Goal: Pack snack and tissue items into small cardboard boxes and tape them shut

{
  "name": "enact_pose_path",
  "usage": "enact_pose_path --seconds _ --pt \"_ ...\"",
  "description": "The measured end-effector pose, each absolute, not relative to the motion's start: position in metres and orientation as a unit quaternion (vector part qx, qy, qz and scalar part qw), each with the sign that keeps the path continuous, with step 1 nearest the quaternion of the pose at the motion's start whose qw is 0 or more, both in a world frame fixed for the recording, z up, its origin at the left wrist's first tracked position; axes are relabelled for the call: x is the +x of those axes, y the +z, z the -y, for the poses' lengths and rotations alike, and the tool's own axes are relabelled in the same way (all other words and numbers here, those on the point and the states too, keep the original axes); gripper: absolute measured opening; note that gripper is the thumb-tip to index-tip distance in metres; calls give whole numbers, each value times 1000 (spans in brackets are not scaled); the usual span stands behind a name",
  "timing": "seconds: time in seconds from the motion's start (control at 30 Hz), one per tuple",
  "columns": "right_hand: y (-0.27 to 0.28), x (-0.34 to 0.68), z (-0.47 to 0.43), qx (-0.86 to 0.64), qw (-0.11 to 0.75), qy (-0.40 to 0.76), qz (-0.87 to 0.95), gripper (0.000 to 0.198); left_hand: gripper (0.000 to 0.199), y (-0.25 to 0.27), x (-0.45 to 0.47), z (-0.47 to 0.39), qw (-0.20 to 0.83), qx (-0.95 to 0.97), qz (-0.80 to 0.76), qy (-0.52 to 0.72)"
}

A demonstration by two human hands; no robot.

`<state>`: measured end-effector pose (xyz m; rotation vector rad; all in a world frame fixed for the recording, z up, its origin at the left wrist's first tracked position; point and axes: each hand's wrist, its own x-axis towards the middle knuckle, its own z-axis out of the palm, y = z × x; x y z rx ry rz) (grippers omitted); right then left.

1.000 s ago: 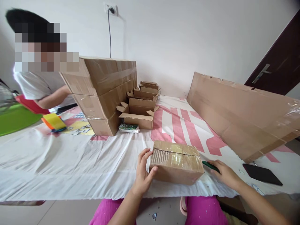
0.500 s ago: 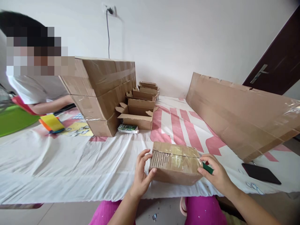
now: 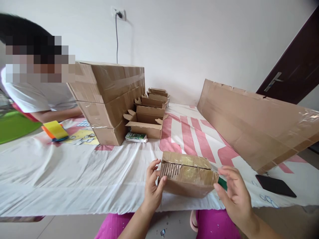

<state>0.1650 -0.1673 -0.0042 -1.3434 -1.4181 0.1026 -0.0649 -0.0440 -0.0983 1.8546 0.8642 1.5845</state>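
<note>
A small taped cardboard box (image 3: 189,181) lies on the cloth near the table's front edge, with torn, ridged cardboard showing on its top left. My left hand (image 3: 154,186) grips the box's left end, thumb at the front and fingers along the side. At the right end my right hand (image 3: 233,189) is open, its fingers spread and curved beside the corner; whether a fingertip still touches the box I cannot tell. A dark green object (image 3: 222,183) shows between the box and my right palm, mostly hidden.
Stacked cardboard boxes (image 3: 109,99) stand left of centre, with several open boxes (image 3: 147,127) beside them and a small green carton (image 3: 136,137) in front. A large cardboard panel (image 3: 249,126) and a black phone-like slab (image 3: 276,186) are right. A person (image 3: 37,99) sits at left.
My right hand has loosened from the box's right end and opened, moving slightly right. My left hand keeps its hold. The person at left has leaned a little lower.
</note>
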Motion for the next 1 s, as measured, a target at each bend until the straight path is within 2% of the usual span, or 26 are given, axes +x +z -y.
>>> enact_pose_path --seconds 0.13,0.27,0.57,1.0 --pt "10 135 171 -496 614 331 518 19 17 -97 -62 47 266 689 -311 599" --pt "16 123 161 -454 644 428 443 20 16 -98 -63 48 263 691 -303 601" --pt "16 128 155 -429 661 454 416 19 10 -97 -65 50 245 708 -276 602" --pt "20 121 143 -412 653 446 453 24 14 -94 -65 52 235 733 -250 587"
